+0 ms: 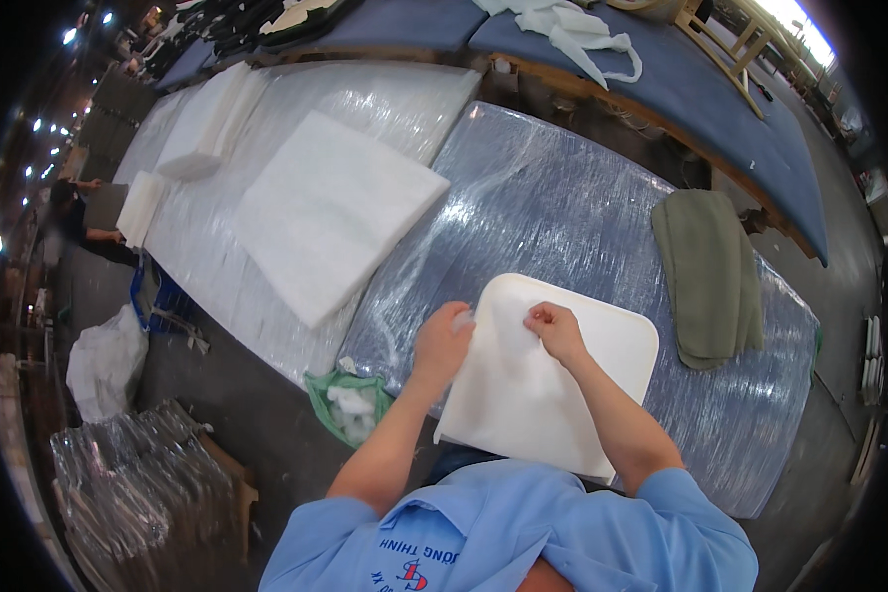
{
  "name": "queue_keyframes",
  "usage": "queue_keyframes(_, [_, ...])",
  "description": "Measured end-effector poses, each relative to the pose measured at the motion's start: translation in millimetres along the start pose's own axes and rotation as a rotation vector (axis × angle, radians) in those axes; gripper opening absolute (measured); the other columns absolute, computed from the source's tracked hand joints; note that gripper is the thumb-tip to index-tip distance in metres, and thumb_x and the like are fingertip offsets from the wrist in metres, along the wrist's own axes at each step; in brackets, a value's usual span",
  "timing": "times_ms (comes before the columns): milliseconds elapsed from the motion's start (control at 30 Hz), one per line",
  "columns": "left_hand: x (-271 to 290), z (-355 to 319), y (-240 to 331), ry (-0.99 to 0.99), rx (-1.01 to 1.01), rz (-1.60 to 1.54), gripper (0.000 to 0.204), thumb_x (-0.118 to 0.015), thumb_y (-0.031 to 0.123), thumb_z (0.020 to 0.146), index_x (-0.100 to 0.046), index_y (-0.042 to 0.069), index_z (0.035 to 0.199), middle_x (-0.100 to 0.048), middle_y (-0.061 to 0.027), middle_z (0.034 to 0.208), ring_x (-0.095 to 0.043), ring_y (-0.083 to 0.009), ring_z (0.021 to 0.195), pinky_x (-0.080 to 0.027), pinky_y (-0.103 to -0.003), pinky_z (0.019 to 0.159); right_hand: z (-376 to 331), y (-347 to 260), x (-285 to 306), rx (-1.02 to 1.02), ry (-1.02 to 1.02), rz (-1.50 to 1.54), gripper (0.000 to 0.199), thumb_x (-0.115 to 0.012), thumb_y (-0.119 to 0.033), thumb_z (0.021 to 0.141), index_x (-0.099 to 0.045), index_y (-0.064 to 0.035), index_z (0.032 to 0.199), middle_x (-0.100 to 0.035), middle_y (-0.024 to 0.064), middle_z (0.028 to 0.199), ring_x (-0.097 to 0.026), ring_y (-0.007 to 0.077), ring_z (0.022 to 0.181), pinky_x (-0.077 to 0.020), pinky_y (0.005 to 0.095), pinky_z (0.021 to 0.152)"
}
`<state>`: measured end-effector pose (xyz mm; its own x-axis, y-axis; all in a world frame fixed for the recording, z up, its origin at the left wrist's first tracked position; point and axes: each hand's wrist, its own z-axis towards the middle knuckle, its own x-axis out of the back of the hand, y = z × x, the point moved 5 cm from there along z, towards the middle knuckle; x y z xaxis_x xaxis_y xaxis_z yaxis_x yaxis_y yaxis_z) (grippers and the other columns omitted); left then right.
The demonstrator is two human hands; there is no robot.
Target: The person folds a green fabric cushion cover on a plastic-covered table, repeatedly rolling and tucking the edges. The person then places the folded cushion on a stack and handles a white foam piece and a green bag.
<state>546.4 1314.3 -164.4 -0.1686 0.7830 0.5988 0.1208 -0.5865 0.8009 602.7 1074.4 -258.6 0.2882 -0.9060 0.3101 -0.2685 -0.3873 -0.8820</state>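
A white rounded-corner cushion or pad with a raised rim lies on the plastic-wrapped table in front of me, its near edge close to my body. At its far left edge my left hand is closed on a small tuft of white fibre stuffing. Above the pad, my right hand has its fingers pinched together on a thin wisp of the same white stuffing, faint against the white surface. Beside my left forearm, a green plastic bag stands open with white stuffing inside.
White foam or wadding sheets lie on the wrapped table at left, with a thicker stack behind. Folded olive-green fabric pieces rest at right. A blue-topped table runs across the back. Wrapped flat bundles stand lower left; another person works at far left.
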Motion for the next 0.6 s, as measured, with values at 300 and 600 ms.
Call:
queue_keyframes(300, [-62,-20,-42,-0.460,0.427,-0.408,0.024,-0.064,0.020,0.102,-0.070,0.002,0.117,-0.075,-0.0063,0.097,-0.069,-0.0120,0.092,-0.054,-0.029,0.083,73,11,-25,-0.088,0.142,-0.166,0.017,-0.080,-0.020,0.086,-0.077,-0.0062,0.095,-0.076,0.0072,0.085,-0.071,0.0210,0.077,-0.0544,0.0369,0.073])
queue_keyframes(600, [-124,21,-49,-0.509,0.612,-0.737,0.029,-0.058,0.021,0.106,-0.065,0.004,0.128,-0.074,-0.0075,0.107,-0.068,-0.0144,0.096,-0.056,-0.030,0.083,80,-1,-21,0.081,0.142,-0.439,0.019,-0.078,-0.021,0.084,-0.077,-0.0060,0.096,-0.076,0.0129,0.086,-0.073,0.0311,0.081,-0.0554,0.0419,0.076])
